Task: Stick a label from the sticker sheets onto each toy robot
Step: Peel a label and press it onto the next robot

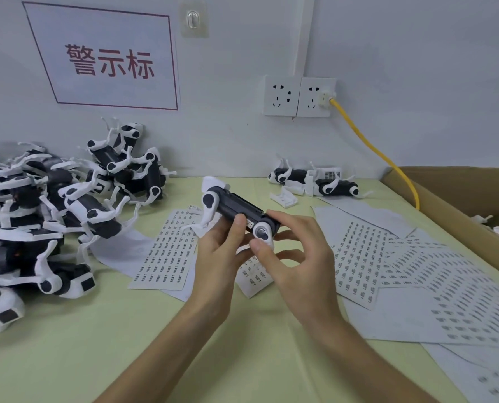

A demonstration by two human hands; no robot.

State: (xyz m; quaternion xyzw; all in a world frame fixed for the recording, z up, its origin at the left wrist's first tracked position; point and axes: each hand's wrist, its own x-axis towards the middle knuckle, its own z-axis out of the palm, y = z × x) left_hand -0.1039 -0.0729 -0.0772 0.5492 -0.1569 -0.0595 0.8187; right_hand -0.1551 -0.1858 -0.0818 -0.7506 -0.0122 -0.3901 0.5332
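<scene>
Head: toy robots [91, 206] beside sticker sheets [167, 251]

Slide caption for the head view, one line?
The left hand and right hand hold a toy robot above the sticker sheets, a label showing on its body.

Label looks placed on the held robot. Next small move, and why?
Probably slide the thumb of the left hand across the label to press it flat. The small white label sits on the black body of the toy robot, right beside that thumb, and the right hand pinches the white leg joint at the near end, steadying it.
</scene>
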